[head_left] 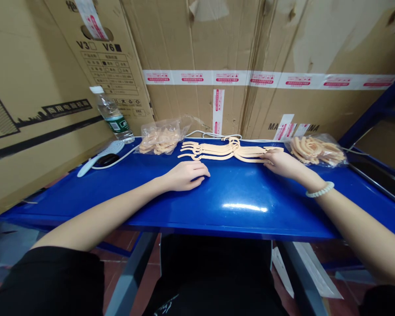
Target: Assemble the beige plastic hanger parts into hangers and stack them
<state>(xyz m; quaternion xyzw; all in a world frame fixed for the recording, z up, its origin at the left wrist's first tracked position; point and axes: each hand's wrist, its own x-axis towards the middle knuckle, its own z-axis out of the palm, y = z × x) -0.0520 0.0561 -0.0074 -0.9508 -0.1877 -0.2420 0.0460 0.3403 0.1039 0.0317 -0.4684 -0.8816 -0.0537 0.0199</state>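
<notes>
Several peach-coloured hangers [217,152] lie overlapped in a row on the blue table [184,210], their hooks toward the back. My right hand [279,163] is at the right end of the hangers, with its thumb and fingers closed on the end of one. My left hand [188,175] rests on the table just in front of the left end of the hangers. It holds nothing, and its fingers are loosely curved with the thumb a little apart.
Clear bags with peach-coloured pieces lie left [163,138] and right [316,150] of the hangers. At the left are a water bottle [116,120], a light blue hairbrush [100,156] and a black object. A phone [382,177] lies far right. Cardboard [191,105] stands behind.
</notes>
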